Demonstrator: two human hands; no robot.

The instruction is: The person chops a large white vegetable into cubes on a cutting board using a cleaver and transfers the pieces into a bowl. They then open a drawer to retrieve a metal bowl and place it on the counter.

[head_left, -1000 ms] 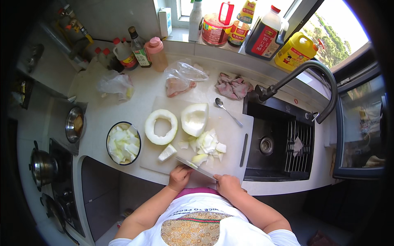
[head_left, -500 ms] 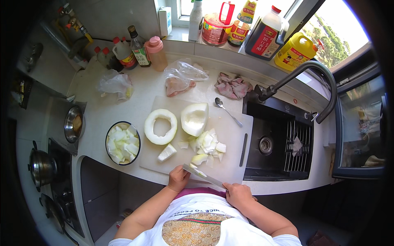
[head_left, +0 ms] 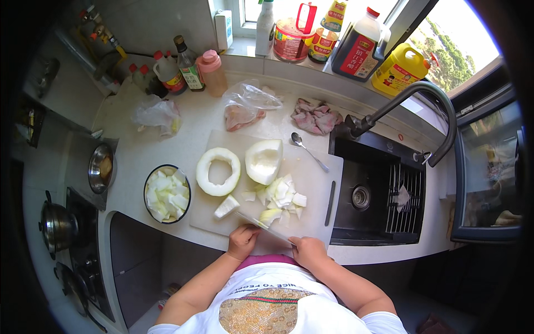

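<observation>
In my right hand [head_left: 308, 251] is the handle end of a kitchen knife [head_left: 258, 222], its blade slanting up to the left over the near edge of the white cutting board [head_left: 314, 197]. My left hand [head_left: 243, 240] is closed beside the blade; whatever its fingers grip is hidden. Just beyond the blade lies a pale green melon piece [head_left: 270, 216], against a pile of cut white melon pieces [head_left: 282, 193]. A small melon wedge [head_left: 226, 207] rests near the knife tip. Farther back are a hollow melon ring [head_left: 203, 185] and a larger melon chunk [head_left: 264, 161].
Left of the board stands a bowl [head_left: 189, 196] of melon pieces. A spoon [head_left: 303, 143] lies on the board's far right corner. Behind are bagged meat [head_left: 243, 116] and a crumpled cloth [head_left: 316, 117]. The black sink [head_left: 347, 231] with its faucet [head_left: 445, 106] is at right.
The knife has moved up and left, its blade now alongside the melon piece by the pile. My right hand has shifted left and slightly away from me; my left hand has barely moved.
</observation>
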